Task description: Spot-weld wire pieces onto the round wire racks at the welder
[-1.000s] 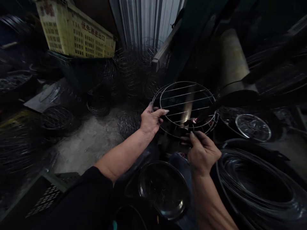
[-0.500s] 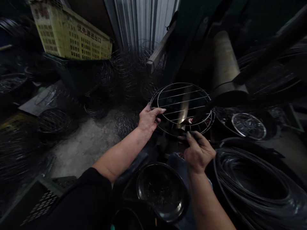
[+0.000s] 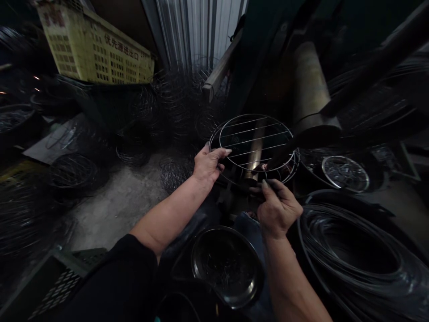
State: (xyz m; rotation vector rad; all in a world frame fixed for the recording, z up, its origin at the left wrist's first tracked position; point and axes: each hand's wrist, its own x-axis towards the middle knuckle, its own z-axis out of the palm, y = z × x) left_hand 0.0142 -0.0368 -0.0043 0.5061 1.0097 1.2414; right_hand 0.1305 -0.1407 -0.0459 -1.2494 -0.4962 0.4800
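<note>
A round wire rack (image 3: pixel 256 135) with parallel cross wires and a second ring below is at the centre, between two metal electrode-like bars. My left hand (image 3: pixel 208 164) grips its left rim between thumb and fingers. By the near rim, my right hand (image 3: pixel 276 201) has thumb and fingers pinched together; what they hold is too small and dark to make out. Behind the rack runs a brassy bar (image 3: pixel 255 152), and a thick metal cylinder (image 3: pixel 311 89) hangs above its right side. A dark bowl (image 3: pixel 226 266) with small wire pieces lies below my hands.
Coiled wire (image 3: pixel 351 250) fills a tub at the right. Behind it stands a round container (image 3: pixel 346 173) of metal pieces. A yellow crate (image 3: pixel 100 49) is at the upper left, with wire rings piled beside it. A green crate (image 3: pixel 56 281) sits at lower left.
My right hand has risen slightly towards the rack's near rim. My left hand keeps its grip. The view has shifted slightly, and small orange sparks show at the far left.
</note>
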